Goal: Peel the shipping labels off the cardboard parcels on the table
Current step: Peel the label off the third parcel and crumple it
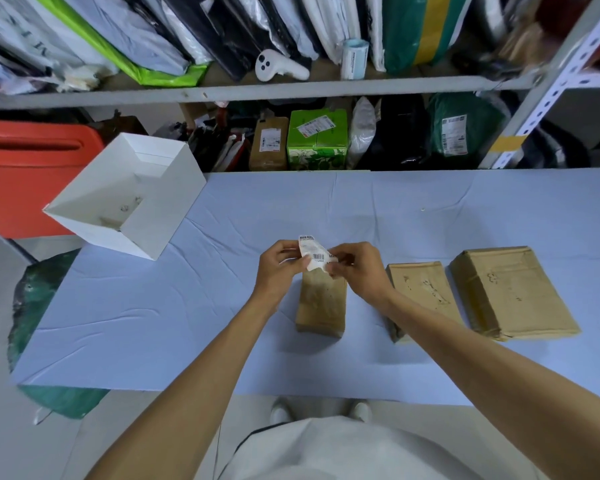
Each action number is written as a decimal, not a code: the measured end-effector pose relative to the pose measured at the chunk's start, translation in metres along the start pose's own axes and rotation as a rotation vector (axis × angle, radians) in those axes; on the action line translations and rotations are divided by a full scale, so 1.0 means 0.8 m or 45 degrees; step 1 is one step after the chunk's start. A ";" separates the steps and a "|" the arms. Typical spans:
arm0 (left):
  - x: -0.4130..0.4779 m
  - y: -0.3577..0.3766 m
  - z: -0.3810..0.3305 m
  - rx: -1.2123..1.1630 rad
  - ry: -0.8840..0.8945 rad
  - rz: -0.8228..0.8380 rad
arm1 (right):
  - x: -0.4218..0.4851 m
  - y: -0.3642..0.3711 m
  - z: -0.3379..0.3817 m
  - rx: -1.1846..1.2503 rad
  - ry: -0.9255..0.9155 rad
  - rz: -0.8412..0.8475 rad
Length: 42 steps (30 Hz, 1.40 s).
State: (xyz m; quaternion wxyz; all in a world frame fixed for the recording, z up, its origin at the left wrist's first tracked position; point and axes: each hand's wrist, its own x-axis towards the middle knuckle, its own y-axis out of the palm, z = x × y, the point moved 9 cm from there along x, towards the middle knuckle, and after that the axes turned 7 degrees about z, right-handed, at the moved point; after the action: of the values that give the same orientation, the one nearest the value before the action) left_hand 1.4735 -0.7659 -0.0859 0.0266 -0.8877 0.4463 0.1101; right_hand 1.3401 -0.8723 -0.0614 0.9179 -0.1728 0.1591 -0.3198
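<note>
A white shipping label with a barcode is crumpled between both hands, just above the far end of a small brown cardboard parcel lying mid-table. My left hand pinches the label's left side, and my right hand pinches its right side. Two more brown parcels lie to the right: a middle one partly hidden by my right forearm, and a larger one. Both show torn patches on top and no label.
The table has a light blue cloth. An open white box stands tilted at the far left corner. Shelves packed with bagged parcels rise behind the table. A red bin sits far left, a green bag beside the table.
</note>
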 end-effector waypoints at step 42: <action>0.006 0.021 -0.003 0.238 -0.031 0.046 | 0.009 0.003 0.026 0.046 -0.107 -0.046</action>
State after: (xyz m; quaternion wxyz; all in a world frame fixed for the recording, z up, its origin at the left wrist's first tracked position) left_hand 1.4633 -0.7798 -0.0838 0.1129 -0.8716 0.4704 0.0794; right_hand 1.3553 -0.8705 -0.0453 0.9209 -0.1724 0.1115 -0.3315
